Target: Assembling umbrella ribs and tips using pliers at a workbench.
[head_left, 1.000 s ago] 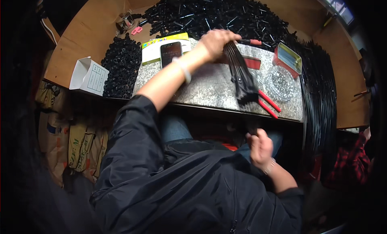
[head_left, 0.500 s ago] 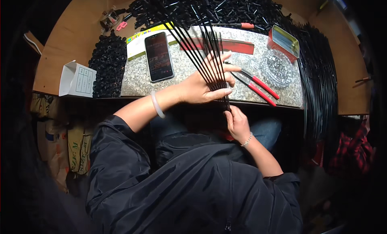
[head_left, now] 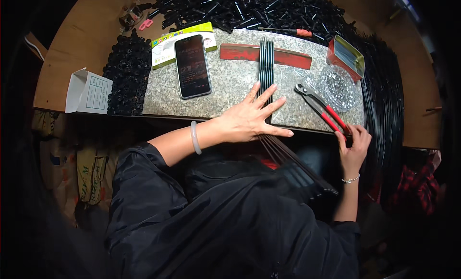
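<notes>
A bundle of thin black rods lies on the speckled stone slab, its far ends crossing a worn red bar. My left hand rests flat across the rods at the slab's near edge, fingers spread. Past that hand the rods slope down to the right, over my lap. My right hand is at the slab's near right edge, thumb and fingers pinching the handle ends of red-handled cutting pliers. The pliers lie with their dark jaws toward the far left.
A phone leans on a yellow-green and white box. At right are a clear glass dish and a red tin. Black parts pile up behind; long black rods stand right. A white carton is far left.
The rods, upright in both hands before, now lie on the slab. My left hand has flattened over them. My right hand has left the rods and moved right to the pliers.
</notes>
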Tool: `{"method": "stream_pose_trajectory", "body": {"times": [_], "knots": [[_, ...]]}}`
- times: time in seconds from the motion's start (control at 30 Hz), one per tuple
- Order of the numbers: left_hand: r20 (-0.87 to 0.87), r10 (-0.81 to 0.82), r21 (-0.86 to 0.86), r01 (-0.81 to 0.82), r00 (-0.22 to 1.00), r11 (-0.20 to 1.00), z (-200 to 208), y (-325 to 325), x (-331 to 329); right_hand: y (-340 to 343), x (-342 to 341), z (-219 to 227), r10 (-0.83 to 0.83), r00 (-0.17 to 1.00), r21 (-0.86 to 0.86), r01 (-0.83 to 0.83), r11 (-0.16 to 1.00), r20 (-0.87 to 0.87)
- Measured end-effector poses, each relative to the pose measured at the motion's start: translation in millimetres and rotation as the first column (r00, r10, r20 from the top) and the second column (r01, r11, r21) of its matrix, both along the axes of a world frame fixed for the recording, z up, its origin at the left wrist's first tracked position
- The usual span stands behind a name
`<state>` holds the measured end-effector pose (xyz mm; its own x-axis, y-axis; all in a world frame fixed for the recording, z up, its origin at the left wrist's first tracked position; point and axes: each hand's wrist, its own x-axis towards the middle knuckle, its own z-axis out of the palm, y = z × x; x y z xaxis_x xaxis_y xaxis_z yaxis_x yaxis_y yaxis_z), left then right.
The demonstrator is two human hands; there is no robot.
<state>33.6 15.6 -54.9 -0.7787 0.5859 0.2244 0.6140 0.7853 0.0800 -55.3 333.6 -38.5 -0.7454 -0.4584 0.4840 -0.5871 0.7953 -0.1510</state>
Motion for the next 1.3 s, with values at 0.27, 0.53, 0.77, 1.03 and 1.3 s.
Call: {"method": "stream_pose_trajectory", "body": {"times": [0.27, 0.53, 0.77, 1.03, 1.3], "knots": [[0.020, 0.011, 0.026, -0.012, 1.000, 1.000, 2.7, -2.4, 0.2, -61.0, -123.1, 60.2, 0.168, 0.986, -0.034, -0.168, 0.985, -0.022], [0.062, -0.017, 0.086, 0.011, 0.998, 0.996, 1.9, -3.2, -2.4, -85.6, -246.7, 28.4, -0.007, 0.879, 0.140, -0.069, 0.988, 0.477], [0.048, -0.026, 0.102, 0.021, 0.999, 0.995, -1.7, -4.9, -1.7, -83.6, -243.5, 32.5, 0.080, 0.923, 0.128, -0.138, 0.982, 0.376], [0.069, -0.011, 0.100, 0.004, 0.998, 0.995, -1.3, -7.7, 0.2, -178.7, -153.2, 39.7, 0.465, 0.726, -0.212, -0.418, 0.883, 0.506], [0.063, -0.022, 0.100, 0.016, 0.998, 0.995, 0.8, -5.5, -3.3, -204.6, -153.8, 9.0, 0.485, 0.652, -0.240, -0.432, 0.869, 0.583]]}}
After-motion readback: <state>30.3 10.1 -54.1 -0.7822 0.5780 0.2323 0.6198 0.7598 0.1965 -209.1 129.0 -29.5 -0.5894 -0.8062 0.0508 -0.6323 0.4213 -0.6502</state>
